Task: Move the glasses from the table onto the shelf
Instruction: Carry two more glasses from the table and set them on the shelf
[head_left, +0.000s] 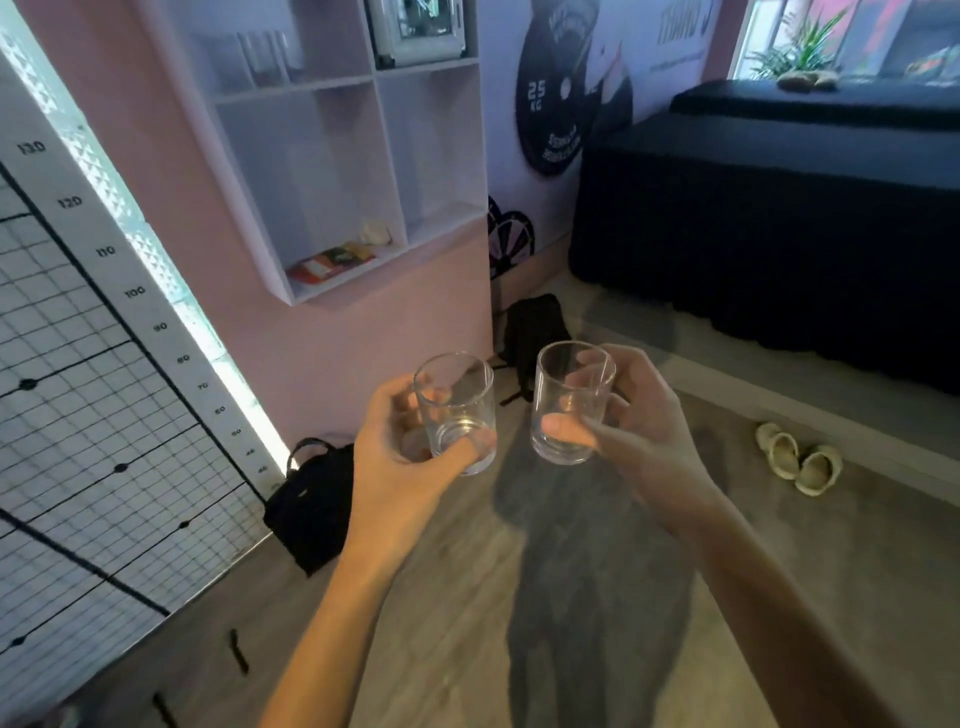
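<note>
Head view: the left tumbler (457, 415) and the right tumbler (569, 402) are hanging side by side over the floor, apart, mouths up, long axes near vertical. The left hand (400, 457) is wrapping its fingers round the left tumbler. The right hand (634, 415) is gripping the right tumbler, near and below the wall shelf (389, 161).

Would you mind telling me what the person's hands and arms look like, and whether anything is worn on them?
Both are bare. The left hand and right hand have no gloves, and no rings show on the visible fingers. The left forearm and right forearm are uncovered down to the frame's edge: no sleeve, watch or bracelet is in view.
</note>
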